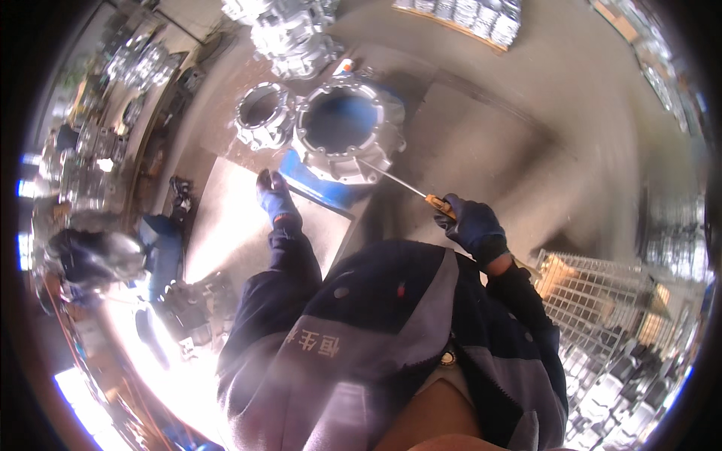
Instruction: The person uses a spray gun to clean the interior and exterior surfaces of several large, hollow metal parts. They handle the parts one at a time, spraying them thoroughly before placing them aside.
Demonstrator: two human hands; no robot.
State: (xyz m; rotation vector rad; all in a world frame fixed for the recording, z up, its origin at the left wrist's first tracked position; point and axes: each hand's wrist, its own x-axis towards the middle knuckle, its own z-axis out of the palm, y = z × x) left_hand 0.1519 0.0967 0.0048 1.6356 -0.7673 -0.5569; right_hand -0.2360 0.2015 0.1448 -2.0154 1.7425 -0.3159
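A large silver ring-shaped metal casting [353, 167] with a wide round opening stands in front of me on a blue support [320, 184]. My right hand [475, 227], in a dark blue glove, is closed round the orange-yellow handle of a long-shafted, screwdriver-like tool [406, 185]. The thin shaft reaches left to the casting's near right rim, where its tip is hard to make out. My left hand [278, 201], gloved as well, is held below and left of the casting, apart from it. Its fingers look slightly spread, with nothing visible in them.
A smaller ring casting [263, 114] sits just left of the large one. Stacked castings [289, 37] rise behind them, near an orange-and-white object [344, 66]. A wire cage [594, 293] and piled metal parts [602, 391] stand at right. A person [105, 255] is at left.
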